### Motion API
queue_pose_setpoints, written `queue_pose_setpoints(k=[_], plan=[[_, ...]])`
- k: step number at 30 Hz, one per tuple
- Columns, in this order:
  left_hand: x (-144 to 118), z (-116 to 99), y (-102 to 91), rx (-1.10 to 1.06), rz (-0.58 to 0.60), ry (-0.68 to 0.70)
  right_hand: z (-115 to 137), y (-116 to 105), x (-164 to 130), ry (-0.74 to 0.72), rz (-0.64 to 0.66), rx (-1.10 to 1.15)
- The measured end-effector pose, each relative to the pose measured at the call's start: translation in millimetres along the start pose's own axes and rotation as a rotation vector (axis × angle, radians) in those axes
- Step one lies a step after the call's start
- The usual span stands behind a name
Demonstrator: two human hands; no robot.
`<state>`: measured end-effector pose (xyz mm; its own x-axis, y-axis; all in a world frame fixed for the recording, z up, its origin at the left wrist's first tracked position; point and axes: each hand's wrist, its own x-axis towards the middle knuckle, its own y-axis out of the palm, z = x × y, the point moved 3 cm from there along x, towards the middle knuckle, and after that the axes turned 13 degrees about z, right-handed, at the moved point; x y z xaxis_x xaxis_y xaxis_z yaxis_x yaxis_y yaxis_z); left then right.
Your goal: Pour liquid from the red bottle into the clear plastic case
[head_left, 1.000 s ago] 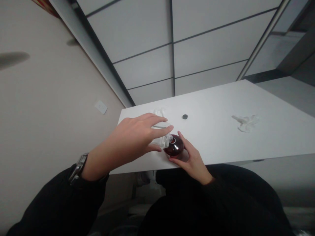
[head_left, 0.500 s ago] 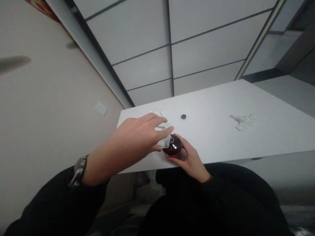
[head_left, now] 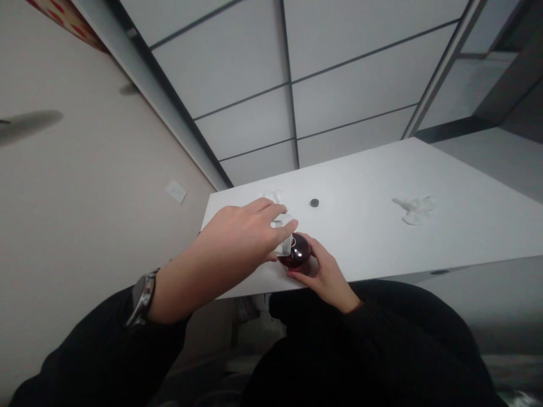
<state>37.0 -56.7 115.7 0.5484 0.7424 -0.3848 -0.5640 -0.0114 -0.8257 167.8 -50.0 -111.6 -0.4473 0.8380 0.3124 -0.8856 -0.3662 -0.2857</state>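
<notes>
My left hand [head_left: 254,232] is closed around a small clear container [head_left: 285,247], tipped with its rim against the mouth of a bottle. The dark reddish-brown bottle [head_left: 299,252] is rounded and shiny, and stands near the front edge of the white table [head_left: 360,226]. Thumb and fingers of my right hand [head_left: 326,274] wrap the bottle from the right side. My left fingers hide much of the clear container, and its contents are hard to make out. Beyond the bottle lies a small dark round cap [head_left: 314,203].
A crumpled white tissue [head_left: 418,210] lies on the right part of the table. Another whitish crumpled piece [head_left: 272,196] is partly behind my left hand. A wall with a socket [head_left: 176,192] borders the left, and white panelled doors [head_left: 254,118] stand behind the table.
The view has shifted slightly. Both hands keep their grips, and the clear container stays tipped at the bottle's mouth.
</notes>
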Motion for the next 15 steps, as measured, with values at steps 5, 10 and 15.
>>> queue_pose_setpoints(k=[5, 10, 15], plan=[[1, -6, -5.2, 0.014, 0.009, -0.011, -1, 1, 0, 0.012, -0.011, 0.013], [4, -15, -11.9, 0.053, 0.059, -0.021, -3, 1, 0, 0.011, -0.013, 0.020], [5, -20, -16.1, 0.055, 0.062, -0.024, -4, 1, 0, 0.011, -0.021, 0.001]])
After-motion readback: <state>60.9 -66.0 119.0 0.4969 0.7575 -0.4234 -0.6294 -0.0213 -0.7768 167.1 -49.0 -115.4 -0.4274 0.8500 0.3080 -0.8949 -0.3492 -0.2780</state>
